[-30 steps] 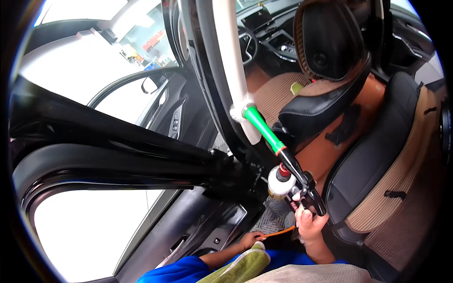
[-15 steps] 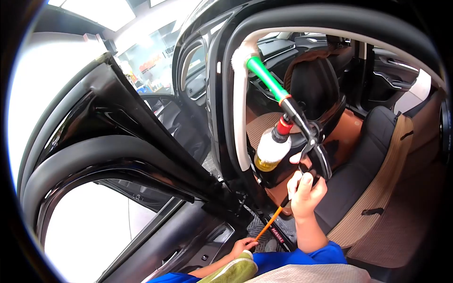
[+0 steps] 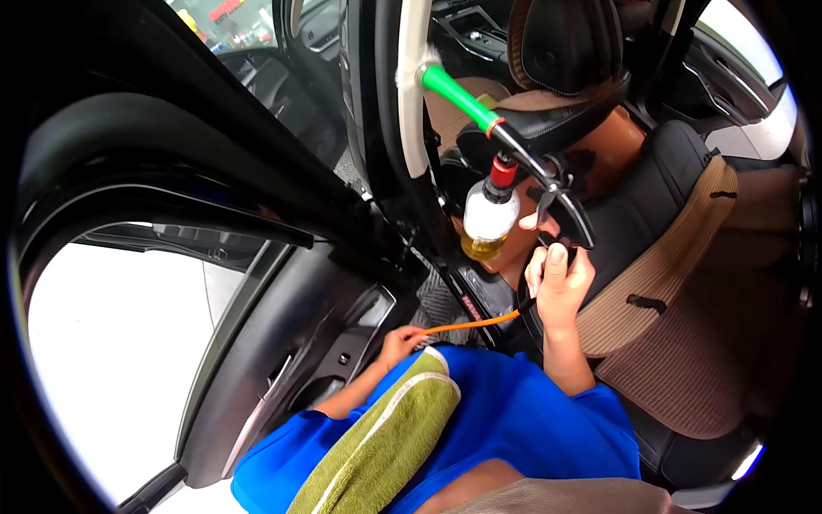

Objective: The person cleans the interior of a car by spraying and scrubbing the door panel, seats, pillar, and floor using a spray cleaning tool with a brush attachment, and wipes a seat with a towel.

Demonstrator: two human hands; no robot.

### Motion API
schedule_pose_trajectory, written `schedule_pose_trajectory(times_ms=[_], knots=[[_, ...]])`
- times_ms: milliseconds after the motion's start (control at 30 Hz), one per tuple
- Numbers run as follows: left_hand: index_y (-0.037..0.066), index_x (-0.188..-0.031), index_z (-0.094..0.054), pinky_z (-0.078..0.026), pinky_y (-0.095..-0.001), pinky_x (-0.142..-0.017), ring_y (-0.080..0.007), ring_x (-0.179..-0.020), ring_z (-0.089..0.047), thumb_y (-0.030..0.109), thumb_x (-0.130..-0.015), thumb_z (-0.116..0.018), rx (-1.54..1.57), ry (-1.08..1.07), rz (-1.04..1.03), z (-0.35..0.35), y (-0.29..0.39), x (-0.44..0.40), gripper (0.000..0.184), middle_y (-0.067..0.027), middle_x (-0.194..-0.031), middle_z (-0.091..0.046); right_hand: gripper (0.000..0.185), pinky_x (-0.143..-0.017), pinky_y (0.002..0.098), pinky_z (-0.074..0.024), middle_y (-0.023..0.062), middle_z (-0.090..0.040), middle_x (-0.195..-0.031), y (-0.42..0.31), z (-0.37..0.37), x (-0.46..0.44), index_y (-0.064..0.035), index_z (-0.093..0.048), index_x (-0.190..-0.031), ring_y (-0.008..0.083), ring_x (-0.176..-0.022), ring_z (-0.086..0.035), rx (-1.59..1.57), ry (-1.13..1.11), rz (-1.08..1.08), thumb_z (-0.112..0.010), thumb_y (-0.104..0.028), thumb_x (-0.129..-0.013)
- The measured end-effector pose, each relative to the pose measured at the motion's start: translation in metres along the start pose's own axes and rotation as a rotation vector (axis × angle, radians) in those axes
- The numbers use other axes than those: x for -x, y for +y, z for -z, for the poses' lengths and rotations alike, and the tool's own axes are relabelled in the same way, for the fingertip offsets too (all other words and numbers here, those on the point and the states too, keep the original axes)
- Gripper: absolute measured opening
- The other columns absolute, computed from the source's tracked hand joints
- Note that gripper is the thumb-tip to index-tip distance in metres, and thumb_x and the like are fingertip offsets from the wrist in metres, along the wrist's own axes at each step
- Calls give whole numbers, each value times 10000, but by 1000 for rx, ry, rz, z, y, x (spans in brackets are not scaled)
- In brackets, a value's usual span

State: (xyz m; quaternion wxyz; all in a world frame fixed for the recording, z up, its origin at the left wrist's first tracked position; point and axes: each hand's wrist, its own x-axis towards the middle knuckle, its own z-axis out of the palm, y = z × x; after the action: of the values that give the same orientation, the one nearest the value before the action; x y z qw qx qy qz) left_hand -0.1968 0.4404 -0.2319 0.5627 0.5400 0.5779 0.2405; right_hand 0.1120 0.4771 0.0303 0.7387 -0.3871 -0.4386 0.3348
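My right hand (image 3: 561, 283) is closed round the black handle of an air cleaning gun (image 3: 462, 98) with a green nozzle. White bristles (image 3: 413, 70) at its tip meet the light pillar trim (image 3: 413, 137) of the car's door opening. Below the gun hangs a clear bottle (image 3: 490, 214) with a red collar, foam and some yellow liquid inside. An orange air hose (image 3: 471, 324) runs from the handle to my left hand (image 3: 401, 345), whose fingers pinch it low by the open door.
The open car door (image 3: 300, 334) stands at my left. The rear seat (image 3: 629, 223), with a brown striped cover (image 3: 685, 257), lies to the right, behind the front seat (image 3: 569, 51). A green towel (image 3: 385, 437) hangs over my blue clothing.
My view has tipped downward. The gun's brush has moved down along the pillar trim. My left hand still grips the hose, which now runs flatter and slightly curved.
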Motion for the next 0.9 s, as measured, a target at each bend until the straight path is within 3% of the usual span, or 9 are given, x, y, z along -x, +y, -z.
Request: schedule_pose_trajectory(times_ms=[100,167,233,300,367,500,533,667,900], knots=[[-2,-922,-678,-476,-224,-693,-76,-747,-597,89,-780,-708,28,32,14,5,-1,7,172,-50,-825,-684,414,-350,196,-327,164,-606,-1056,14,13,14,104,-493,-1059,55,-397,-395,50,-18,-83,-426,-297,-980],[-1,-915,-678,-475,-228,-692,-87,-753,-599,93,-768,-716,109,32,66,6,-4,8,179,-59,-827,-679,289,-371,179,-330,94,-646,-846,15,19,7,51,-525,-1061,29,-403,-404,36,-30,-274,-475,-216,-961],[-1,-916,-676,-472,-233,-691,-99,-760,-599,97,-764,-721,-28,-26,-100,8,-16,10,187,-65,-827,-670,330,-363,167,-331,118,-644,-1045,27,26,-4,62,-509,-1134,16,-389,-388,-54,-48,-319,-434,-216,-974],[-8,-922,-667,-466,-232,-664,-92,-737,-590,94,-782,-714,-64,-6,-147,7,-12,16,179,-39,-777,-650,376,-350,167,-324,136,-616,-1124,18,24,-25,62,-469,-1215,18,-380,-383,-205,-47,-276,-421,-226,-979],[-3,-907,-664,-444,-213,-606,-59,-666,-547,96,-801,-702,109,-1,-19,7,-7,16,150,8,-722,-621,434,-339,166,-312,155,-569,-1209,17,21,-53,56,-422,-1275,17,-367,-359,-320,-68,-160,-384,-269,-990],[0,-899,-665,-409,-199,-611,-46,-673,-509,81,-816,-677,56,32,-113,-5,27,15,116,37,-723,-600,446,-328,162,-283,128,-577,-1139,17,0,-115,15,-439,-1262,11,-360,-318,-595,-122,-68,-338,-329,-997],[-5,-968,-656,-454,-213,-729,-56,-793,-564,88,-851,-649,-47,-8,-85,-2,32,14,149,8,-844,-649,409,-323,164,-277,117,-582,-1085,20,-1,-126,-9,-462,-1228,9,-361,-316,-642,-140,-100,-353,-326,-994],[-6,-962,-657,-458,-225,-765,-72,-830,-581,59,-849,-639,43,58,-152,1,45,19,131,-17,-865,-665,377,-323,160,-274,121,-577,-1046,37,12,-142,-11,-495,-1142,17,-369,-317,-695,-120,-262,-414,-339,-974],[-2,-948,-654,-441,-208,-677,-62,-758,-546,22,-830,-652,-41,-83,-209,4,37,16,120,-2,-803,-604,265,-312,196,-266,74,-607,-903,57,-2,-122,-17,-508,-978,29,-361,-327,-206,-172,-477,-500,-281,-946]])
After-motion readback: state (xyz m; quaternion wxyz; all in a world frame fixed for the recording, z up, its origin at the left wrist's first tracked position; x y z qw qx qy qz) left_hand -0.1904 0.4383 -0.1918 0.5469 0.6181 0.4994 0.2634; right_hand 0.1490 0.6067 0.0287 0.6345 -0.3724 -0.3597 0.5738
